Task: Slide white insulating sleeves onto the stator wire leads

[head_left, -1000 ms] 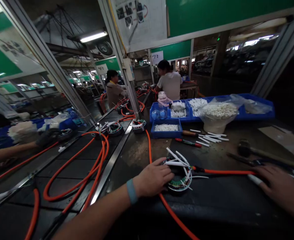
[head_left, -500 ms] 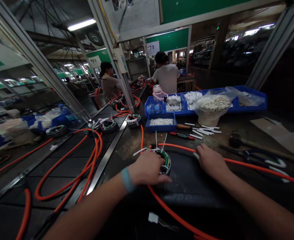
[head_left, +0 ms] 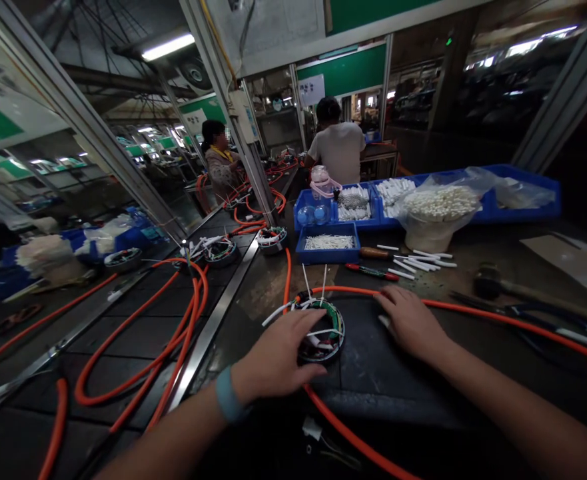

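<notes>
A round wired part [head_left: 334,327] with a green board, white wires and two upright white strands sits on the dark bench. My left hand [head_left: 278,353], with a teal wristband, is at its left edge, thumb and fingers spread apart around its near side. Right of the part, my right hand [head_left: 409,321] rests by the orange cable [head_left: 348,291], fingertips near or on it. Its fingers are loosely bent, and a small white piece shows beneath them; whether they grip it is unclear.
Blue bins [head_left: 303,207] with white sleeves line the back. In front are a small blue tray [head_left: 356,252], a red marker [head_left: 368,270], loose white tubes [head_left: 423,264] and a mallet [head_left: 490,283]. Orange cable coils [head_left: 200,300] lie left. Two people sit beyond.
My left hand has shifted left and opened wider, showing more of the round part. My right hand's fingers have spread somewhat over the cable. The view has shifted slightly.
</notes>
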Available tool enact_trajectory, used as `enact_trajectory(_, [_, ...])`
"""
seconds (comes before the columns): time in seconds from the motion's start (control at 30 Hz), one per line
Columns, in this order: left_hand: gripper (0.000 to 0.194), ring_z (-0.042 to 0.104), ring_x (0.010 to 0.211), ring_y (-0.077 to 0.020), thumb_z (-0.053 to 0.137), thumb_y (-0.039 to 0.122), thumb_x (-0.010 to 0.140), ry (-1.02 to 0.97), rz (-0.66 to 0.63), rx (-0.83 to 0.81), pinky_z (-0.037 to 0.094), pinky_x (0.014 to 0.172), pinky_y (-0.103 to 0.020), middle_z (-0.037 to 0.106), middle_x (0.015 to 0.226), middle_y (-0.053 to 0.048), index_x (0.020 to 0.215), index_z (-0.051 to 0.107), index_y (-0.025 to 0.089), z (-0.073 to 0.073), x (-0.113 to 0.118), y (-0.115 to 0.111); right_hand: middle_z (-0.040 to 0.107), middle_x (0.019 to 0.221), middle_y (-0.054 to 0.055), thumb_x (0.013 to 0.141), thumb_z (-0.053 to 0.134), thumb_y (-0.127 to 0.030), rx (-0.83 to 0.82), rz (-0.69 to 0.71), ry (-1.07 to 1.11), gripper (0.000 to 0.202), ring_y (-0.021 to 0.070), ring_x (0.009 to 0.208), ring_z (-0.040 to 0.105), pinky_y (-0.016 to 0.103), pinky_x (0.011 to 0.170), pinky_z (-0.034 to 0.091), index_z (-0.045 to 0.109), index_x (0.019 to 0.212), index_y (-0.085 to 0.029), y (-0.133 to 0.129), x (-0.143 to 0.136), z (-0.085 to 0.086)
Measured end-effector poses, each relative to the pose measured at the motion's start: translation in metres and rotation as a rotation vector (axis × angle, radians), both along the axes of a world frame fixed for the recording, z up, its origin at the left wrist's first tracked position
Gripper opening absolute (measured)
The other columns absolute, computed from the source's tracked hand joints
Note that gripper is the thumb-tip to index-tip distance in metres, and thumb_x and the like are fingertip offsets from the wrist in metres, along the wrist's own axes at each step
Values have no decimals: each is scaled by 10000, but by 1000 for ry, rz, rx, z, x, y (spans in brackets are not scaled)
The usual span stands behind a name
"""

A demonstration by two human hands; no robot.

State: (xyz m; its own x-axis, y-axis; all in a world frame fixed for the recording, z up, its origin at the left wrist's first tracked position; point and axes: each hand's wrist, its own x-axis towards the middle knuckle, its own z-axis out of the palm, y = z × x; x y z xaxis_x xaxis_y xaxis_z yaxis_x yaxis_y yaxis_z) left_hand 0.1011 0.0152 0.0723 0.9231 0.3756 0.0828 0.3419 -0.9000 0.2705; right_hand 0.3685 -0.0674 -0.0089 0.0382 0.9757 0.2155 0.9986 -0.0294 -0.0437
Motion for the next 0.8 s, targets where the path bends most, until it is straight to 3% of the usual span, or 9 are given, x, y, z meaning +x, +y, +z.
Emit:
enact_trajectory(0.07, [816, 433, 1201, -266, 739, 427, 662, 8, -90, 10, 273, 1063, -447, 460, 1345, -99, 1353, 356, 221, 5, -8, 10, 470, 1268, 123, 752, 473, -38, 61, 113, 106, 505, 257, 1168, 424, 407, 1007, 370, 494, 1246, -140, -18, -8, -2])
enact_trajectory(0.13, [608, 495, 1097, -266, 727, 402, 675, 61, -101, 62, 284, 1040, -469, 572, 1176, -88, 1209, 512, 207, 1, -8, 10, 450, 1297, 110, 711, 450, -12, 97, 210, 203, 584, 245, 1181, 419, 426, 1012, 381, 463, 1273, -168, -34, -19, -5])
enact_trajectory(0.27, [259, 514, 903, -252, 673, 343, 734, 50, 131, 156, 397, 887, -452, 598, 907, -61, 932, 608, 190, -27, 15, -21, 450, 1306, 95, 671, 418, -2, 119, 326, 336, 657, 229, 1193, 422, 453, 1006, 399, 425, 1296, -205, -49, -45, -8])
enact_trajectory(0.4, [379, 496, 942, -284, 627, 313, 759, -82, 343, 141, 379, 903, -527, 571, 968, -84, 1110, 548, 191, -41, 28, -52, 483, 1279, 100, 650, 409, -5, 99, 342, 419, 648, 223, 1178, 449, 460, 1005, 407, 448, 1271, -190, -44, -57, -6])
enact_trajectory(0.5, [646, 465, 1109, -274, 580, 259, 778, -194, 172, -55, 359, 999, -495, 498, 1222, -124, 1362, 316, 177, -23, 6, -43, 505, 1262, 105, 689, 413, -28, 78, 318, 431, 577, 227, 1161, 475, 464, 991, 423, 481, 1240, -186, -48, -52, -4])
enact_trajectory(0.57, [607, 473, 1150, -200, 423, 128, 835, -258, 55, -159, 403, 996, -390, 420, 1343, -108, 1406, 235, 213, -3, -19, -23, 515, 1256, 95, 722, 414, -49, 80, 294, 422, 524, 226, 1147, 491, 461, 978, 435, 505, 1214, -206, -57, -47, -2])
enact_trajectory(0.63, [562, 474, 1156, -186, 394, 70, 819, -213, -6, -69, 396, 1000, -370, 480, 1297, -73, 1352, 360, 247, 16, -40, 1, 532, 1236, 87, 738, 411, -57, 110, 276, 412, 488, 222, 1127, 509, 450, 956, 454, 520, 1185, -220, -68, -44, 0])
enact_trajectory(0.7, [567, 451, 1179, -230, 530, 138, 777, -56, -122, 66, 356, 1022, -414, 520, 1274, -67, 1322, 418, 251, 27, -49, 23, 546, 1214, 82, 726, 409, -44, 148, 286, 410, 495, 217, 1108, 518, 432, 928, 472, 520, 1171, -229, -77, -49, 4])
enact_trajectory(0.8, [669, 406, 1223, -288, 703, 308, 683, 116, -298, 174, 278, 1056, -462, 533, 1281, -88, 1296, 452, 224, 25, -38, 40, 538, 1215, 77, 703, 404, -5, 183, 363, 417, 542, 207, 1112, 500, 410, 926, 462, 499, 1188, -228, -78, -66, 15])
